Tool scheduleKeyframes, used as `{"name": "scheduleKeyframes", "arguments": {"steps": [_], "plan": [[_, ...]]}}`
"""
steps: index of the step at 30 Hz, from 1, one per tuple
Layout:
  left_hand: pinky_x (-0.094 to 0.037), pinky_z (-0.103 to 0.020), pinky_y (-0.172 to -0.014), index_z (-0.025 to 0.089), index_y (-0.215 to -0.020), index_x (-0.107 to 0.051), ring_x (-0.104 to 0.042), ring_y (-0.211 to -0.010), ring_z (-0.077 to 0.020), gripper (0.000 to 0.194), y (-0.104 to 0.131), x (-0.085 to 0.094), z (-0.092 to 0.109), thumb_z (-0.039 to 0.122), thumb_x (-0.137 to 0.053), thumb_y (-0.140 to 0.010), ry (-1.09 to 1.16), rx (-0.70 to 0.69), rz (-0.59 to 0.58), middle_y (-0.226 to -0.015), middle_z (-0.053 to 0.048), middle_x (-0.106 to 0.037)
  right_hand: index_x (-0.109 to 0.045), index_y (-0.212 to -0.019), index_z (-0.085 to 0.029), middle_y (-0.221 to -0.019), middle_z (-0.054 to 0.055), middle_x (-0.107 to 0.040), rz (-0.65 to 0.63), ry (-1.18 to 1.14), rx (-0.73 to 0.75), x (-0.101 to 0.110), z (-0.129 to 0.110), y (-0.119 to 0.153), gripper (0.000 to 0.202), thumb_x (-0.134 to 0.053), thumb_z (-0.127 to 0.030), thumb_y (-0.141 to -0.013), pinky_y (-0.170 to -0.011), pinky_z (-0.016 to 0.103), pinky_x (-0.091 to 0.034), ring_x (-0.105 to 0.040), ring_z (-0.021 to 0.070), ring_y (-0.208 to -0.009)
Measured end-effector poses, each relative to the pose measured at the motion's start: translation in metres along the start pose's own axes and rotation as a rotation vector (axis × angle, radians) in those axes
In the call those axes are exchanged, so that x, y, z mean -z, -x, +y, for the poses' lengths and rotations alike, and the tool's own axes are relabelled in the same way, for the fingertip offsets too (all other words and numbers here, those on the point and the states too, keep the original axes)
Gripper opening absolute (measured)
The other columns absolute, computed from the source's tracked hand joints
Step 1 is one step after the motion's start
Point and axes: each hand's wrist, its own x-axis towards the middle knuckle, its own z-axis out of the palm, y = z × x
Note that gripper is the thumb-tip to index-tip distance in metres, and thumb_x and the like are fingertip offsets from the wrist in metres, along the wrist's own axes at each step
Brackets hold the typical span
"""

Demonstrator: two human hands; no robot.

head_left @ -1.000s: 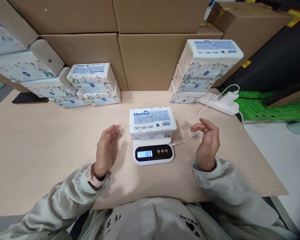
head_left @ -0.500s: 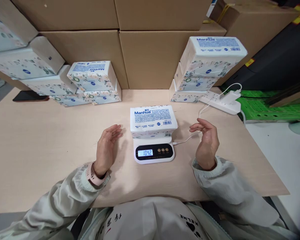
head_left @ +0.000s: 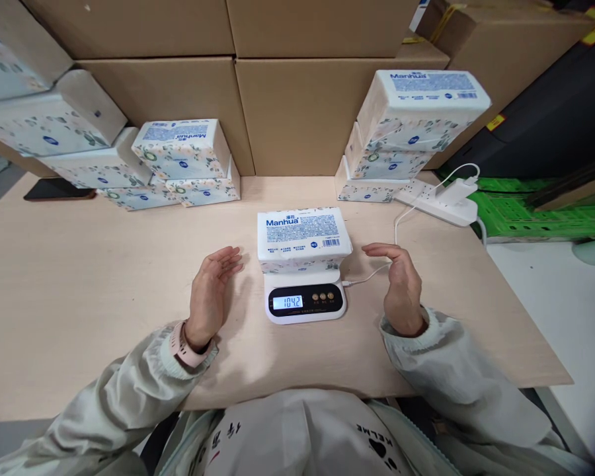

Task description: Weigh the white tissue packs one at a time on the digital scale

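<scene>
A white pack of tissues (head_left: 303, 239) with blue Manhua print rests on top of a white digital scale (head_left: 306, 317). The scale's lit display reads 104.2, and the pack hides its weighing plate. My left hand (head_left: 211, 294) is held to the left of the pack, apart from it, fingers stretched out and holding nothing. On the other side, my right hand (head_left: 399, 284) stands edge-on with extended fingers pointing toward the pack; a gap separates them and nothing is in the hand.
Several tissue packs (head_left: 181, 151) are stacked at the back left, near a dark phone (head_left: 59, 190). Another stack (head_left: 416, 119) stands back right beside a white power strip (head_left: 436, 201). A thin cable (head_left: 369, 279) runs to the scale. Cardboard boxes (head_left: 297, 119) wall the table's (head_left: 104, 297) rear.
My right hand has shifted left toward the tissue pack, its fingers now straighter. The left hand, the pack and the display reading stay the same.
</scene>
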Motion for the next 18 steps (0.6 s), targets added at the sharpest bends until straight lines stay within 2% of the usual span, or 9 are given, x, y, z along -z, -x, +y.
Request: {"name": "scheduleKeyframes", "arguments": {"steps": [9,18], "plan": [[-0.052,-0.042,-0.102,0.022,-0.112,-0.074,-0.067,-0.113,-0.0252,0.046,0.0003,-0.0008,0.0007,0.06,-0.07,-0.087,0.006,-0.001,0.005,-0.123,-0.011,-0.073,-0.065,-0.1,-0.025,-0.121,0.008,-0.073,-0.077,-0.02,-0.016,0.0018,0.0044,0.0027,0.035,-0.039,-0.048,-0.107,-0.107,0.05,-0.045,-0.065,0.028,-0.12],[-0.052,-0.044,-0.104,0.022,-0.114,-0.074,-0.067,-0.116,-0.0269,0.047,0.0006,0.0028,-0.0007,0.061,-0.066,-0.09,-0.008,-0.013,-0.016,-0.126,-0.012,-0.072,-0.065,-0.099,-0.026,-0.126,0.008,-0.074,-0.092,-0.002,-0.035,0.0018,0.0035,0.0034,0.038,-0.039,-0.052,-0.106,-0.111,0.053,-0.045,-0.065,0.029,-0.125]]}}
